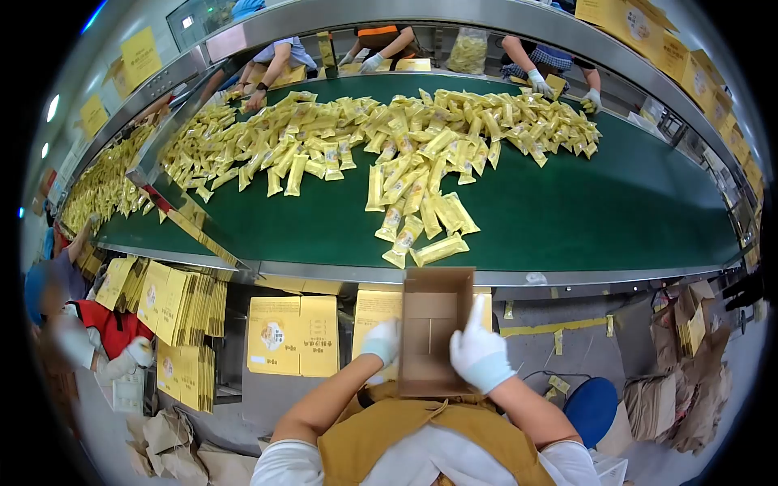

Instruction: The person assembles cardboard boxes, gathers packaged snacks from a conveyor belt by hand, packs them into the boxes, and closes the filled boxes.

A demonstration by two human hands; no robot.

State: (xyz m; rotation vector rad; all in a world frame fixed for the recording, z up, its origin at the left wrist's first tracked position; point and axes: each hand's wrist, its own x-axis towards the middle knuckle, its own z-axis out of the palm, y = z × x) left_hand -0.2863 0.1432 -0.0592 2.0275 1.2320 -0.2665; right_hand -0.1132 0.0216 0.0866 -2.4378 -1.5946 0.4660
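An open cardboard box [428, 356], brown inside, is upright in front of my body, at the near edge of the conveyor. My left hand [381, 340], in a white glove, is against the box's left side; its fingers are curled, blurred and partly hidden. At the right wall, my gloved right hand [480, 352] grips the box, with the index finger stretched upward along the side. Just beyond the box, yellow wrapped snack packets [438, 249] lie loose on the green belt [559, 223].
A large heap of packets [308, 134] spreads along the belt. Flat yellow cartons [293, 335] lie below the conveyor's metal edge, with folded cartons [182, 304] stacked at left. Co-workers' gloved hands [539, 83] are across the belt. A blue stool [591, 411] stands at right.
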